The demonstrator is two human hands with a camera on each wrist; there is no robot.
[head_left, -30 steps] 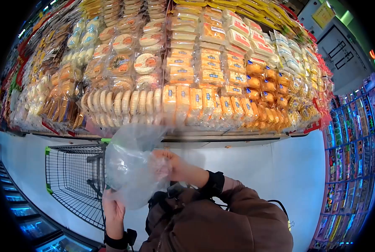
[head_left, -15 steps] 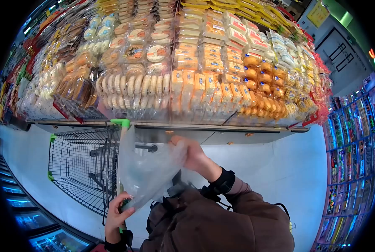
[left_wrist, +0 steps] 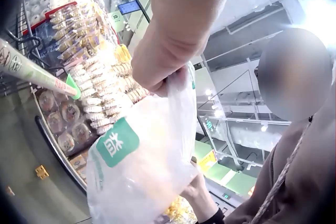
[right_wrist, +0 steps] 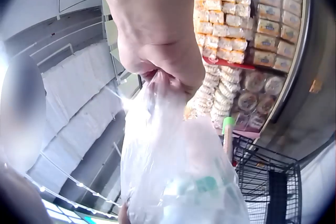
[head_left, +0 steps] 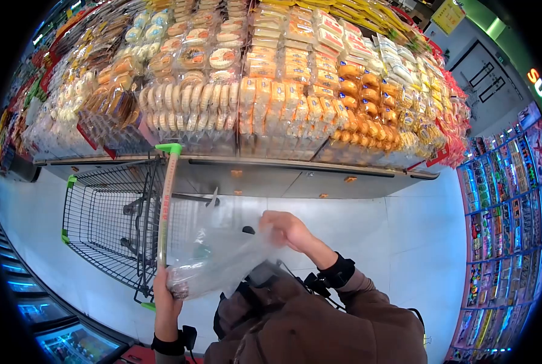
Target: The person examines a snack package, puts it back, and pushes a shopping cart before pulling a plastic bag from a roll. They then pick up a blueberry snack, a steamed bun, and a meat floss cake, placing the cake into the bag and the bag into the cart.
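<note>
Right now, your right hand (head_left: 289, 232) pinches the bunched edge of a translucent plastic bag (head_left: 207, 261), its fingers curled in tight. Your left hand (head_left: 165, 298) grips the other end, its fingers folded over the plastic. The bag hangs in the air between them, in front of your brown jacket (head_left: 325, 327), and a green patch (left_wrist: 118, 141) with a white character shows on its side. Black straps (head_left: 336, 272) circle your wrists. Near your left hand stands the shopping cart (head_left: 101, 224), its handle (head_left: 165, 212) capped in green. Ahead, the counter (head_left: 271, 182) bears rows of wrapped pastries (head_left: 189, 100); blue-lit shelves (head_left: 500, 224) rise on the right, freezers (head_left: 74, 347) on the lower left.
</note>
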